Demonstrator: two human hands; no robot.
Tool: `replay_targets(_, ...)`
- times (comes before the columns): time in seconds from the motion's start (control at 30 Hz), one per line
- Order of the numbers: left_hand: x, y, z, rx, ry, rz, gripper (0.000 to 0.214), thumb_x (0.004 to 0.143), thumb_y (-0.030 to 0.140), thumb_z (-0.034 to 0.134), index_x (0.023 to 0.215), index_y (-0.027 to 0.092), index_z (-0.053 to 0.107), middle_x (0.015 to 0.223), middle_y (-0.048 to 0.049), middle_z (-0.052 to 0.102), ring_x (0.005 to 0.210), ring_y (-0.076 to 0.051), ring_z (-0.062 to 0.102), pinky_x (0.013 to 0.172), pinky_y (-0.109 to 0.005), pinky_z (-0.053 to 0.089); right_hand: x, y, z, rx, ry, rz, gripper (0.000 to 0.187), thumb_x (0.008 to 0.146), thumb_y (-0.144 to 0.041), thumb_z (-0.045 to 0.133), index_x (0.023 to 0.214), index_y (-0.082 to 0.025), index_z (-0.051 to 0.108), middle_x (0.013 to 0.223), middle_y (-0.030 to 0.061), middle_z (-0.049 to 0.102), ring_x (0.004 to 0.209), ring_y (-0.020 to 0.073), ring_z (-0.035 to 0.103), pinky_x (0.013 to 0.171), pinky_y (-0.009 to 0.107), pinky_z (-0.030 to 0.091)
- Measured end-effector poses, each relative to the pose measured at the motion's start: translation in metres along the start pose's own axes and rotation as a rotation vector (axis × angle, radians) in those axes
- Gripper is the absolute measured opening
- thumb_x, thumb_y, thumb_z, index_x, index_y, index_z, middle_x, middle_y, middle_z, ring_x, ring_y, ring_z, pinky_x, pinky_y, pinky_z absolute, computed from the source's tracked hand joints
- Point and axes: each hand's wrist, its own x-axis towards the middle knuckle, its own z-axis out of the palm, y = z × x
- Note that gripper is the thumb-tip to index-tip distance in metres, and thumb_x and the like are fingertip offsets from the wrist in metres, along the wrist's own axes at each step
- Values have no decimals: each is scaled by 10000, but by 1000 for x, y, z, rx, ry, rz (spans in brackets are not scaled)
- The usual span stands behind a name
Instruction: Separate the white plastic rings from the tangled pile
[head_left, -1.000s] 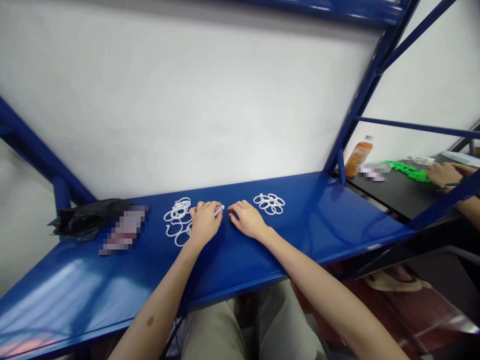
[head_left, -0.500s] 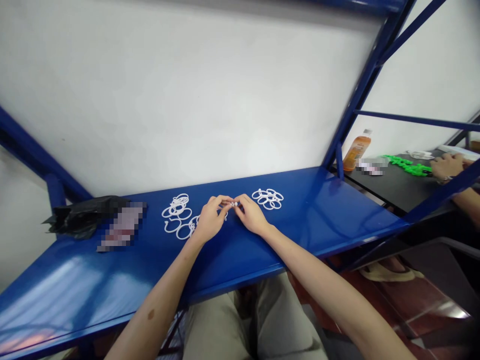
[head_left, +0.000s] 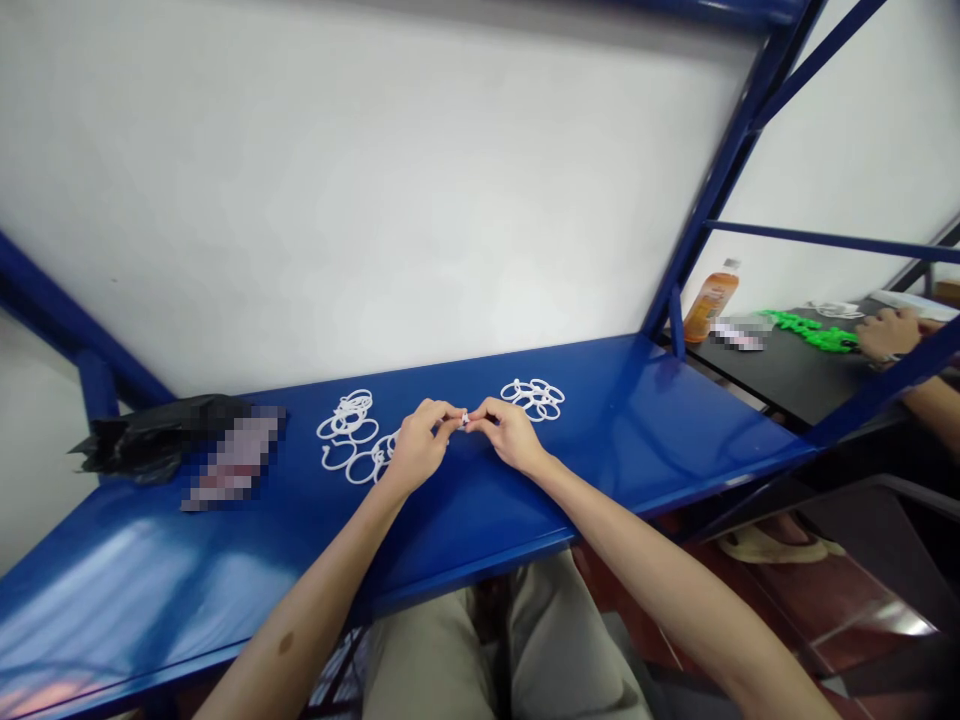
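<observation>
My left hand (head_left: 424,438) and my right hand (head_left: 507,430) meet over the middle of the blue table, fingertips close together. Both pinch the ends of a white plastic curtain ring (head_left: 465,418); only a small part shows between the fingers and the rest is hidden. Beside my left hand lies a loose pile of similar white rings (head_left: 349,424), some of them with a gap in the loop. A smaller cluster of white rings (head_left: 534,398) lies just beyond my right hand.
A black plastic bag (head_left: 150,440) and a blurred-out packet (head_left: 236,460) lie on the left of the blue table (head_left: 637,430). Blue frame bars rise at both sides. At right, a co-worker's hand (head_left: 889,335) is near green pieces (head_left: 814,332) and an orange drink bottle (head_left: 712,303).
My fingertips have come closer together and now pinch the ring's ends from both sides. The ring's loop, partly visible earlier, is now mostly hidden. The view has shifted slightly.
</observation>
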Motion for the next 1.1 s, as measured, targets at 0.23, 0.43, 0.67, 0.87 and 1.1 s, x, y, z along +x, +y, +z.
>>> replay_targets(0.23,1,5,-4,41,-62,100,184,927,286,537,869,233,704,870,-38,732,914,-206,590,837,-341,499,-1,-2,-2,-15,-28,6,186,903,-279,633,739,-209,685,783,-2,729,718,150,653,696,255,474)
replay_targets(0.43,5,1,-1,12,-12,32,300,969,273,450,1101,245,718,1030,-44,735,961,-196,640,891,-348,505,-2,-3,10,45,19,106,177,906,-352,655,1022,-223,621,792,-13,711,680,154,658,671,268,516)
replay_targets(0.67,3,-6,3,48,-33,-50,413,936,204,486,1347,224,525,1016,-33,756,952,-193,692,893,-351,530,-1,-11,2,-229,-50,-135,148,983,-312,571,987,-216,684,946,50,666,800,162,626,776,299,515)
replay_targets(0.87,4,-11,-3,295,-40,2,388,932,226,461,1296,215,596,1247,-78,689,1179,-253,574,1023,-437,469,25,14,-40,-450,222,23,147,948,-344,627,905,-215,683,899,41,711,863,201,612,834,331,470)
replay_targets(1.1,-4,-12,-5,546,-267,23,478,830,207,517,1292,244,630,1289,-73,655,1207,-304,525,1031,-468,423,41,56,-85,-636,275,278,162,911,-324,635,787,-221,656,864,40,729,943,246,557,813,332,430)
